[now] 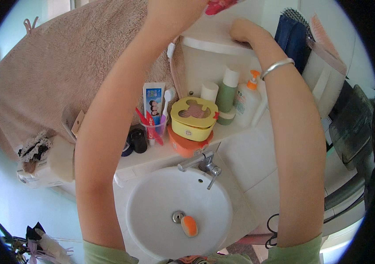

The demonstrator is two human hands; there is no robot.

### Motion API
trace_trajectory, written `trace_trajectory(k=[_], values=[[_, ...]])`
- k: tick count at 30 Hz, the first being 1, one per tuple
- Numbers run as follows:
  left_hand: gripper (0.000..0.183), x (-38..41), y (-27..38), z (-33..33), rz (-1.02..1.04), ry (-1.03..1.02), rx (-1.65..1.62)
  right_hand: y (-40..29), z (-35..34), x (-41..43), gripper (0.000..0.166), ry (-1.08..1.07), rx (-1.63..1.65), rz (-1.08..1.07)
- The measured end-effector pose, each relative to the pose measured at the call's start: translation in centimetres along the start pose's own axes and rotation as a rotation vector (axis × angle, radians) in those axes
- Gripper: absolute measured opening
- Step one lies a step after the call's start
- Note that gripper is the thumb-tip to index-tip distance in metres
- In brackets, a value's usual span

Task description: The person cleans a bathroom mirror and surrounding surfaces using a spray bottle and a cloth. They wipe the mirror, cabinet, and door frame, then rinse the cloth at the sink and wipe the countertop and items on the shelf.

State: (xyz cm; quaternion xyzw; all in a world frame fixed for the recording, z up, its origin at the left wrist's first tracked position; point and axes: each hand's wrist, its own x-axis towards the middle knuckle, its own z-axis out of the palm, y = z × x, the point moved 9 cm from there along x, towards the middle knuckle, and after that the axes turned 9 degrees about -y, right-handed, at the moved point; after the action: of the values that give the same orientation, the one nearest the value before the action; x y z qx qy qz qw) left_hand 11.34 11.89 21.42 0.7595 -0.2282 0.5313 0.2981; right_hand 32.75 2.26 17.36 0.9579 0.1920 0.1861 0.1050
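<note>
Both forearms reach up over a white washbasin. My left hand is at the top edge, partly cut off, beside a red-pink cloth or packet; whether the fingers grip it is hidden. My right hand, with a silver bangle on the wrist, rests curled at a white corner shelf; what is under its fingers cannot be seen. Below stand a yellow lidded box on an orange box, and a clear cup with toothbrushes and toothpaste tubes. An orange and white oval piece lies near the drain.
A chrome faucet reaches over the basin. Green bottle and orange-topped pump bottle stand on the ledge. A brown towel hangs at left, above a tissue pack. A holder with a hairbrush hangs at right.
</note>
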Motion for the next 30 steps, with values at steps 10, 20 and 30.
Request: trace_trajectory(k=[10,20,30], values=[[0.016,-1.9,-1.1,0.6,-0.054,-0.025,-0.119,2.3,0.3,-0.4,0.028,-0.285,-0.167,0.281],[0.014,-2.9,-1.0,-0.8,-0.068,-0.012,-0.152,4.8,0.5,-0.1,0.027,-0.100,-0.189,0.334],[0.015,-2.0,-1.4,-1.4,-0.139,0.040,-0.186,-1.8,-4.8,-7.9,0.014,0.171,-0.191,0.011]])
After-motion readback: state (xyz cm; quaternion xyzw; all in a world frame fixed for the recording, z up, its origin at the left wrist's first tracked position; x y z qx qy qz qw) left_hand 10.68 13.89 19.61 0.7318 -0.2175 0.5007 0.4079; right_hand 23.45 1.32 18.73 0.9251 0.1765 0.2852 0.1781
